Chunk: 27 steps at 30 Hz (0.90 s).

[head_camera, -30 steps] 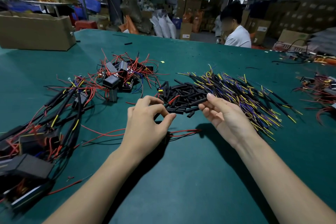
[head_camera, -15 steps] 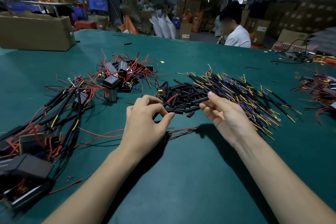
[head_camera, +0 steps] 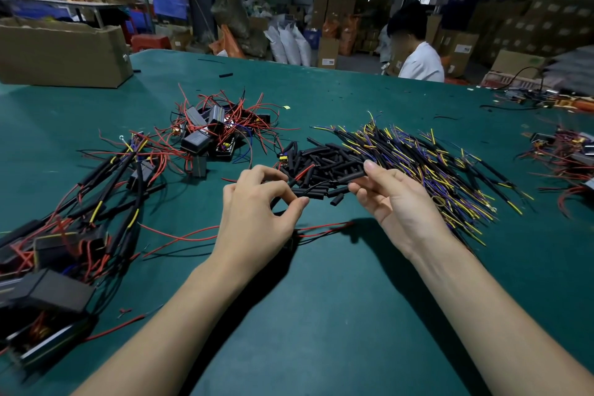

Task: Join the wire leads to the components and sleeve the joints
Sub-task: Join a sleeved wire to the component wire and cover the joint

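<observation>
A black sleeve [head_camera: 348, 177] is pinched between the thumb and fingers of the right hand [head_camera: 397, 202], just above the heap of loose black sleeves [head_camera: 324, 164] on the green table [head_camera: 337, 315]. A thin black wire [head_camera: 316, 187] is pinched by the curled thumb and fingers of the left hand [head_camera: 257, 215], and its end is pointed at the sleeve's mouth. Red wires [head_camera: 321, 228] are seen lying under the left hand. Yellow and purple leads [head_camera: 443, 170] are piled on the right. Black boxes with red wires [head_camera: 212, 135] are heaped behind the left hand.
</observation>
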### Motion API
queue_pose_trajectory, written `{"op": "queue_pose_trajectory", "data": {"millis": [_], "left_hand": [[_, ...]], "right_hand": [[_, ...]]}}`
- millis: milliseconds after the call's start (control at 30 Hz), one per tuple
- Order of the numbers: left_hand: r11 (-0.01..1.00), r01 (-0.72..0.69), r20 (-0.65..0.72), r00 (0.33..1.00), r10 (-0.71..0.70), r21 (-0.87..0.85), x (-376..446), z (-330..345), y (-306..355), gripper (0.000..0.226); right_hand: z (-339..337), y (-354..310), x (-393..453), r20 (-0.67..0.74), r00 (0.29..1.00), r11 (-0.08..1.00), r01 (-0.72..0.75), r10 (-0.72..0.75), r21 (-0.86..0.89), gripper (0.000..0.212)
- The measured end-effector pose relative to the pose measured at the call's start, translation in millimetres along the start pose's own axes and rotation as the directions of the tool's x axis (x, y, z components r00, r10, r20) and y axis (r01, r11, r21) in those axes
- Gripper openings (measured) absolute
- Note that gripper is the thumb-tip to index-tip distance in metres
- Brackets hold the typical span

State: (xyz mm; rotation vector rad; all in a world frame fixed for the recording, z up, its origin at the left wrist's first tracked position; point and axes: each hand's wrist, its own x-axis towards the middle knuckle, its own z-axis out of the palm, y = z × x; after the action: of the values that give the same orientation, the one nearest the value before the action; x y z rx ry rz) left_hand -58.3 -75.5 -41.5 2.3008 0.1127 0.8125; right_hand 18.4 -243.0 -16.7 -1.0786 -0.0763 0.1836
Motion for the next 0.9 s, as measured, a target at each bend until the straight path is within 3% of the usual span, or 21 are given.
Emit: {"op": "queue_pose_trajectory", "data": {"millis": [367,900], "left_hand": [[1.000,-0.021,-0.006,1.000,0.021,-0.011,0,0,1,0.018],[0.997,-0.034,0.006,0.999,0.034,-0.064,1,0,-1,0.012]], "right_hand": [[7,6,-3,-0.073,0.995,0.997,0.073,-0.071,0.026,0.029],[11,11,-3,-0.074,0.995,0.993,-0.057,0.064,0.100,0.021]]}}
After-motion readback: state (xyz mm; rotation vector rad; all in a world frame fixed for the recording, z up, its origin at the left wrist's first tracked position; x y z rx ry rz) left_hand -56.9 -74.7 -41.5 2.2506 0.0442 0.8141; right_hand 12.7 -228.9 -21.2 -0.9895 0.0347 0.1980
